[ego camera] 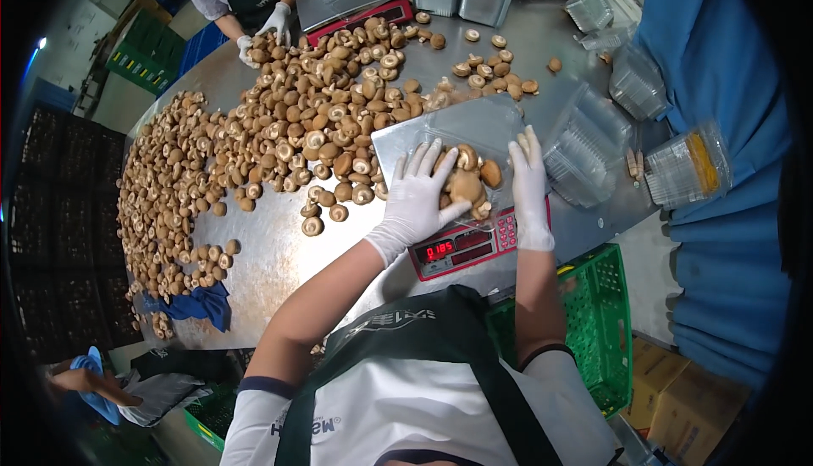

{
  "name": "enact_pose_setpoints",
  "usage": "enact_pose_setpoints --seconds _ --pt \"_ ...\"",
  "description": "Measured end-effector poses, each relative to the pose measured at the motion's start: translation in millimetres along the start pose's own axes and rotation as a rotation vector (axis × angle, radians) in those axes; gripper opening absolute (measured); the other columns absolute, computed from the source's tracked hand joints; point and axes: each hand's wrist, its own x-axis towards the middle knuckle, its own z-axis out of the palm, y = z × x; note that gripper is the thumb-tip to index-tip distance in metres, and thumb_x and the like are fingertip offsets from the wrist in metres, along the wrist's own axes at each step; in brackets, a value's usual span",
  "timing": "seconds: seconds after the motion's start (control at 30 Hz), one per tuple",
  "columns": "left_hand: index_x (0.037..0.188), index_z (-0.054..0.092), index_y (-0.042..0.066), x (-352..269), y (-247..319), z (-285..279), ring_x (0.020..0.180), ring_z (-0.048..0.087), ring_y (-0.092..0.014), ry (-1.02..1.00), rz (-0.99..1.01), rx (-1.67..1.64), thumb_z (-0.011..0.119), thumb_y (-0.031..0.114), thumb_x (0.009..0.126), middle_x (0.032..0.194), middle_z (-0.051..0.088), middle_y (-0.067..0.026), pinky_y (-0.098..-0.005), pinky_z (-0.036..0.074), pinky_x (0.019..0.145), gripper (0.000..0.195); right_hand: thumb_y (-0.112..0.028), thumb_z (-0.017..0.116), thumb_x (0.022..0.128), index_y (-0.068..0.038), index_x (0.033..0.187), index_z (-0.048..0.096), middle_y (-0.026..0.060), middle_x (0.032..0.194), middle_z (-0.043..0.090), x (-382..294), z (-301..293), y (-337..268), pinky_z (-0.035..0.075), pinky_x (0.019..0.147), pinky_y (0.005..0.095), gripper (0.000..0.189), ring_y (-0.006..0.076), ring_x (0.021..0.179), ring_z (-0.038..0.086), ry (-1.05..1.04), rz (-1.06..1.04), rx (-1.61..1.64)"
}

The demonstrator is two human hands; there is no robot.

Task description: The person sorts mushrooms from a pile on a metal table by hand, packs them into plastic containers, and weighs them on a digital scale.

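In front of me a red digital scale (pixel 467 247) with lit red digits carries a metal weighing pan (pixel 406 133). On the pan sits a clear plastic container (pixel 467 124), holding several brown shiitake mushrooms (pixel 465 185). My left hand (pixel 416 202), in a white glove, lies at the left side of these mushrooms with its fingers spread. The thumb reaches along their near side. My right hand (pixel 530 190), also gloved, stands edge-on at the right side of the pan, fingers straight. Whether it touches the container is hard to tell.
A large heap of shiitake (pixel 305 110) covers the metal table's left and far parts. Stacked clear containers (pixel 587 145) stand right. Across the table, a co-worker's gloved hand (pixel 277 23) touches mushrooms beside another scale (pixel 356 9). A green crate (pixel 594 326) sits below the near edge.
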Motion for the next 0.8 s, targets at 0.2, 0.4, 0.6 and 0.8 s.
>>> enact_pose_setpoints --seconds 0.2,0.4,0.6,0.8 --pt "0.152 0.026 0.012 -6 4 -6 0.141 0.026 -0.041 -0.005 -0.045 -0.121 0.070 0.049 0.080 0.153 0.026 -0.0234 -0.0549 0.021 0.114 0.092 -0.029 0.047 0.101 -0.002 0.149 0.030 0.0181 0.145 0.043 25 0 -8 0.034 0.109 0.0386 0.058 0.0290 0.131 0.046 -0.008 0.092 0.258" --pt "0.147 0.033 0.007 -45 -6 -17 0.139 0.030 -0.038 0.311 -0.219 -0.426 0.069 0.022 0.084 0.154 0.025 -0.0208 -0.0483 0.025 0.114 0.075 -0.008 0.050 0.098 -0.001 0.137 0.045 0.0176 0.134 0.053 -69 -21 30 0.042 0.100 0.0319 0.040 0.0244 0.119 0.054 0.270 -0.394 -0.045" --pt "0.123 0.054 0.002 -167 -24 25 0.113 0.056 -0.029 -0.205 -0.616 -0.811 0.061 0.019 0.091 0.118 0.059 -0.0172 -0.0332 0.042 0.099 0.037 -0.008 0.061 0.092 0.000 0.115 0.060 0.0137 0.114 0.063 -200 -50 111 0.049 0.085 0.0306 0.025 0.0192 0.097 0.062 -0.287 0.192 -0.286" --pt "0.126 0.055 0.002 -178 -20 68 0.105 0.056 -0.014 -0.824 -0.672 -1.293 0.057 0.023 0.097 0.110 0.062 -0.0074 -0.0260 0.042 0.096 0.036 -0.030 0.071 0.085 -0.001 0.109 0.064 0.0112 0.094 0.068 -183 -16 75 0.049 0.079 0.0279 0.039 0.0158 0.085 0.064 -0.792 0.481 -0.263"
